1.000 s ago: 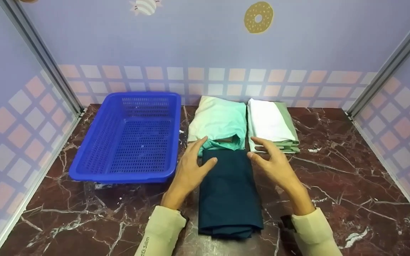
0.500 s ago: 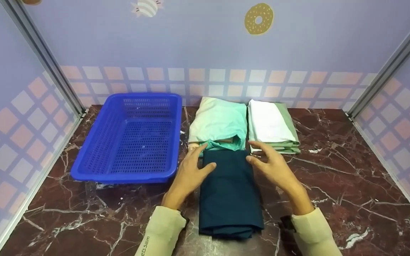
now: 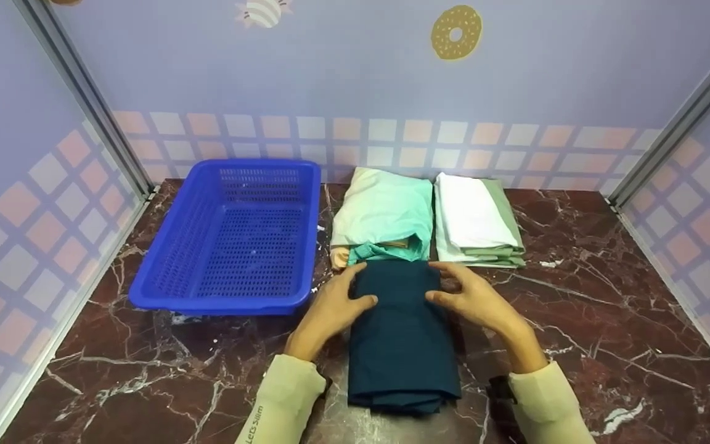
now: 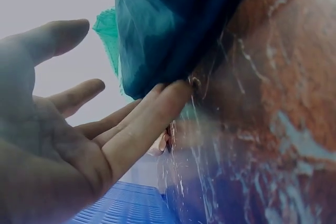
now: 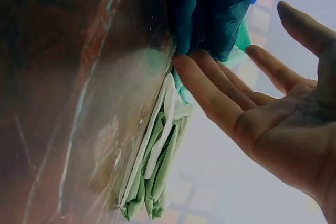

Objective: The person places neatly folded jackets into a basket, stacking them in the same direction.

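Note:
A folded dark navy cloth [image 3: 402,345] lies lengthwise on the table between both hands. My left hand [image 3: 333,308] is at its far left edge, thumb spread above the fabric. In the left wrist view the left fingers [image 4: 152,114] are straight, their tips touching the cloth's side close to the tabletop. On the opposite edge is my right hand [image 3: 477,301], thumb also above the cloth. In the right wrist view the right fingers [image 5: 215,90] reach out straight to the cloth's lower side. Just beyond lies a folded mint-and-cream cloth [image 3: 386,206].
An open blue plastic basket [image 3: 224,303] stands at the left. To the right of the mint cloth sits a folded white and green cloth [image 3: 475,213]. The brown marbled table [image 3: 601,308] is bounded by a patterned back wall [image 3: 355,74] and side walls.
Both hands have come down and slightly nearer the body, from around the cloth's far end to its side edges. The cloths and basket stay in place; the view shifts slightly.

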`<state>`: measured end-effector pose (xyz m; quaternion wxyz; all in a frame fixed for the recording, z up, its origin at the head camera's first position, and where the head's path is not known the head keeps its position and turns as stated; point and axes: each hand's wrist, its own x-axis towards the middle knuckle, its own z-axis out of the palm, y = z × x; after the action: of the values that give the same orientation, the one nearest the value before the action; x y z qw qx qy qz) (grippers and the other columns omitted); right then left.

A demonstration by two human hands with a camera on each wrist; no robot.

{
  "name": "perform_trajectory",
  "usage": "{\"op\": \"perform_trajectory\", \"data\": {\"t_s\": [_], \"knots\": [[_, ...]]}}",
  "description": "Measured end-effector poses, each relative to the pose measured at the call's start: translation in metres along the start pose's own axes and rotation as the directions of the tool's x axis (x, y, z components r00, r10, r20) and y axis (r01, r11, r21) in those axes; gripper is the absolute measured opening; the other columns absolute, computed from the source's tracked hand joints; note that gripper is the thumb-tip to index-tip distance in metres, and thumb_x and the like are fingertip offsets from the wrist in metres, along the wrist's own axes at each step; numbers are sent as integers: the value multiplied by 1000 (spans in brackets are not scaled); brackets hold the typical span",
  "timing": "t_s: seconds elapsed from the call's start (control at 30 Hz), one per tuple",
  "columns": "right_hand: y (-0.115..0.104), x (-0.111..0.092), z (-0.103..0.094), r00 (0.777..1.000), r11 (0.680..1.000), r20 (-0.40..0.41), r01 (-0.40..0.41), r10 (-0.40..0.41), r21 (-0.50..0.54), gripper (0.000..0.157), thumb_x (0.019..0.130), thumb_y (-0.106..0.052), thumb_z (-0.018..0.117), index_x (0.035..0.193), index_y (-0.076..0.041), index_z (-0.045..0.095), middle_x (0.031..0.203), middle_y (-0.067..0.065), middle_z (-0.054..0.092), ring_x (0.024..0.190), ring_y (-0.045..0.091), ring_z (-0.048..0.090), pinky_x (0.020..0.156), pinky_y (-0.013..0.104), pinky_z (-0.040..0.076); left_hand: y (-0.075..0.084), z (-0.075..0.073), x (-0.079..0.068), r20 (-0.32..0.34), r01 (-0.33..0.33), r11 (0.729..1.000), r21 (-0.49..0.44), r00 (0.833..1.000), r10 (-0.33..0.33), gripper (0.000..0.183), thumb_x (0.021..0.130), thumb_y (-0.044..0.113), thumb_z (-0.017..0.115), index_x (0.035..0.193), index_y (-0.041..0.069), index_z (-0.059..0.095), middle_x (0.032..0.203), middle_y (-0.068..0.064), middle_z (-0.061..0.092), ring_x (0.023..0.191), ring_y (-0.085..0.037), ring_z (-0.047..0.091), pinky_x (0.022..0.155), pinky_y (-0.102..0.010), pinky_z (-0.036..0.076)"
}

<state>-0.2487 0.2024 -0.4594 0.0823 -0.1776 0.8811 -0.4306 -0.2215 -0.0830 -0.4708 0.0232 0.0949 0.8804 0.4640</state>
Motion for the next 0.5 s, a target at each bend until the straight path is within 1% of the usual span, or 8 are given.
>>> {"op": "perform_trajectory", "data": {"t_s": [0.1,0.2,0.23,0.33,0.37,0.43,0.47,0.5], "knots": [[1,0,2,999,1000,51,-20,19,22,66,99,-22,78,155,0,50,144,30,58,127,45,61,100,56,53,-2,0,0,24,19,1000,2,1000,-19,70,94,23,72,158,5,49,151,-28,54,141,-44,49,117,-56,38],[2,0,3,995,997,96,-44,39,55,69,98,-22,79,156,0,49,142,32,57,123,43,62,90,51,58,-11,2,4,34,36,999,-2,999,-36,71,93,24,72,158,7,49,150,-27,55,140,-43,51,114,-57,41],[2,0,3,993,996,110,-57,49,69,70,98,-22,79,157,-1,48,141,33,56,121,43,63,85,50,59,-17,5,7,35,38,999,-1,999,-38,71,93,24,72,159,9,49,150,-25,56,139,-41,52,113,-56,42],[1,-1,2,988,992,132,-89,77,84,72,98,-22,79,158,-3,46,144,35,52,117,41,64,75,47,62,-37,13,17,40,43,999,1,998,-43,73,91,25,73,160,17,50,148,-19,59,121,-35,65,101,-51,52],[1,-1,1,986,992,140,-99,86,83,73,98,-22,79,159,-3,45,144,35,51,114,40,65,71,47,62,-44,17,20,42,48,999,11,998,-49,73,91,24,73,160,20,49,148,-16,60,117,-32,66,99,-49,53],[0,-2,1,982,990,158,-116,101,85,75,98,-22,79,161,-4,43,143,35,50,104,38,68,65,47,62,-53,22,25,51,53,998,28,997,-54,76,90,24,73,161,24,48,149,-14,59,114,-29,66,97,-48,53],[0,-2,1,981,990,163,-120,106,80,76,98,-23,79,161,-5,42,142,35,51,97,36,70,62,47,62,-55,24,26,52,56,998,36,997,-58,77,89,24,73,161,25,47,149,-13,59,114,-29,66,97,-48,53],[0,-3,1,980,989,168,-125,111,77,77,98,-24,79,162,-5,41,142,34,51,91,33,70,60,46,62,-56,26,26,52,60,997,49,997,-62,78,89,25,74,161,26,47,150,-13,59,118,-29,64,101,-48,51]]}}
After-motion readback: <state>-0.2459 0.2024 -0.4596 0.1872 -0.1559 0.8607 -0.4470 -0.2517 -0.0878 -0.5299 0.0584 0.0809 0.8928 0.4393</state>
